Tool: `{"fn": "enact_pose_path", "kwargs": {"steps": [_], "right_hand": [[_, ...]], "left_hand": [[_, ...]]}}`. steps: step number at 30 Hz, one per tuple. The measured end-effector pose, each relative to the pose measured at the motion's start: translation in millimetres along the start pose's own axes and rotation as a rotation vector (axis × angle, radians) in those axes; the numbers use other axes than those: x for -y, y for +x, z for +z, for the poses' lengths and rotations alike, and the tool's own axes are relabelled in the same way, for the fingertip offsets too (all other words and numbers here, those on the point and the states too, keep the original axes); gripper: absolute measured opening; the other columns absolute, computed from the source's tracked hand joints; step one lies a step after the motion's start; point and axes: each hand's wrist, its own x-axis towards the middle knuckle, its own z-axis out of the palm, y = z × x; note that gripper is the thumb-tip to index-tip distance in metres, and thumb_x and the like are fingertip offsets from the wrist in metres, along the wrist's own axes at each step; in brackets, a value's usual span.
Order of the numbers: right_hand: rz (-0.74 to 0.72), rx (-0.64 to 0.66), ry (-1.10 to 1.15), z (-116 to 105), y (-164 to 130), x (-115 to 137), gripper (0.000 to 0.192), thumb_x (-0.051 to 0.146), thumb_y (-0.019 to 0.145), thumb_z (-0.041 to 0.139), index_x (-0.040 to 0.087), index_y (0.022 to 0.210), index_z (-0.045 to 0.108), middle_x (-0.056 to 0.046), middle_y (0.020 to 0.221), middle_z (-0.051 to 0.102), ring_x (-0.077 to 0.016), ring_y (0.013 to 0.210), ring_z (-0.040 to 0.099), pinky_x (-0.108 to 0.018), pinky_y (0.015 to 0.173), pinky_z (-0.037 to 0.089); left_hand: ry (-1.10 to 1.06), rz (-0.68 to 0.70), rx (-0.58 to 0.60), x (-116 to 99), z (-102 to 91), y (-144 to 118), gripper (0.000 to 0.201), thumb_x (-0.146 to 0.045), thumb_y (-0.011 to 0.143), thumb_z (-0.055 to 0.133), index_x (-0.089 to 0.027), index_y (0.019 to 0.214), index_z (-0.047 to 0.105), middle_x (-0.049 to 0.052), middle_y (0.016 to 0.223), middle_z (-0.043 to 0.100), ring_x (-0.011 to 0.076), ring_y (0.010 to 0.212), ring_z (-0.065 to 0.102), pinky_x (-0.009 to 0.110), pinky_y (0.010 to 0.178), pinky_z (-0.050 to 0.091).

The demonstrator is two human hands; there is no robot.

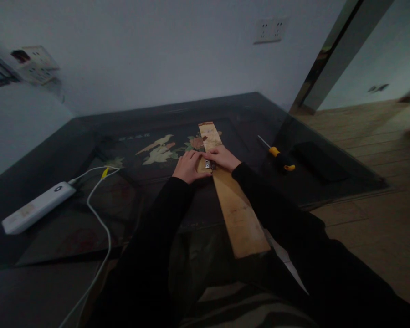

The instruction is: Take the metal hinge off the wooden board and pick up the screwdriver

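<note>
- A small, shiny metal fitting (208,164), squarish in shape, sits on the long wooden board (235,205) right between my two hands; what kind of fitting it is I cannot tell.
- My left hand (188,166) lies flat, fingers stretched toward the fitting, the fingertips touching the board's left edge beside it.
- My right hand (223,157) rests palm-down across the board, its fingers curled lightly at the fitting; neither hand grips anything.
- The board is a narrow, flat, pale plank, running from beyond my hands back toward my lap.
- Under it, the worktop (89,218) is dark and glossy, with a painted inlay of pale leaves ahead of my left hand.
- Well right of my right hand lies a screwdriver (278,155), yellow-and-black handle, thin steel shaft.
- Far left of my left hand, a smooth white oblong power bank (37,207) with a white cable (100,218).
</note>
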Motion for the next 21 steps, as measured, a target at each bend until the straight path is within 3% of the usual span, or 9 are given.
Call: {"fn": "enact_pose_path", "kwargs": {"steps": [8, 12, 14, 16, 19, 21], "right_hand": [[0.040, -0.030, 0.156, 2.7, 0.4, -6.3, 0.036, 0.044, 0.076, 0.059, 0.012, 0.058, 0.057, 0.001, 0.053, 0.051, -0.0079, 0.052, 0.041, -0.023, 0.050, 0.029], [0.069, -0.093, 0.300, 2.3, 0.4, -6.6, 0.037, 0.046, 0.071, 0.063, 0.013, 0.057, 0.058, 0.001, 0.051, 0.050, -0.0069, 0.050, 0.041, -0.023, 0.049, 0.029], [0.089, -0.151, 0.416, 2.0, 1.3, -6.8, 0.037, 0.048, 0.067, 0.065, 0.012, 0.060, 0.060, 0.000, 0.054, 0.054, -0.0069, 0.050, 0.043, -0.022, 0.049, 0.030], [0.099, -0.190, 0.506, 2.2, 2.3, -7.2, 0.039, 0.050, 0.065, 0.067, 0.012, 0.064, 0.062, -0.001, 0.057, 0.056, -0.0066, 0.050, 0.044, -0.022, 0.048, 0.030], [0.118, -0.210, 0.537, 4.0, 2.6, -7.2, 0.041, 0.052, 0.064, 0.069, 0.012, 0.065, 0.061, 0.001, 0.055, 0.053, -0.0049, 0.045, 0.037, -0.022, 0.045, 0.025], [0.120, -0.205, 0.517, 6.0, 1.8, -6.6, 0.042, 0.054, 0.064, 0.069, 0.013, 0.062, 0.059, 0.003, 0.051, 0.048, -0.0044, 0.043, 0.034, -0.022, 0.043, 0.022]], "left_hand": [[-0.151, -0.026, -0.033, 1.3, 0.9, 0.5, 0.064, -0.049, 0.065, 0.074, -0.020, 0.119, 0.056, 0.010, 0.110, 0.055, 0.0288, 0.107, 0.048, 0.044, 0.097, 0.037], [-0.343, -0.111, -0.195, 2.4, -0.8, 2.5, 0.079, -0.040, 0.056, 0.082, -0.019, 0.126, 0.051, 0.013, 0.126, 0.049, 0.0316, 0.122, 0.041, 0.047, 0.106, 0.030], [-0.575, -0.245, -0.325, 0.9, -1.6, 5.0, 0.081, -0.034, 0.056, 0.083, -0.018, 0.128, 0.048, 0.014, 0.129, 0.048, 0.0305, 0.124, 0.042, 0.045, 0.107, 0.032], [-0.920, -0.431, -0.389, -3.4, -1.8, 7.4, 0.071, -0.030, 0.063, 0.079, -0.018, 0.126, 0.048, 0.014, 0.125, 0.054, 0.0279, 0.118, 0.051, 0.043, 0.102, 0.040], [-1.450, -0.645, -0.308, -13.6, -0.9, 8.2, 0.042, -0.027, 0.075, 0.070, -0.016, 0.113, 0.056, 0.012, 0.114, 0.064, 0.0241, 0.106, 0.061, 0.039, 0.093, 0.049], [-1.642, -0.699, -0.254, -19.4, 0.2, 7.3, 0.029, -0.022, 0.078, 0.066, -0.016, 0.105, 0.060, 0.010, 0.110, 0.067, 0.0216, 0.103, 0.063, 0.035, 0.091, 0.051]]}}
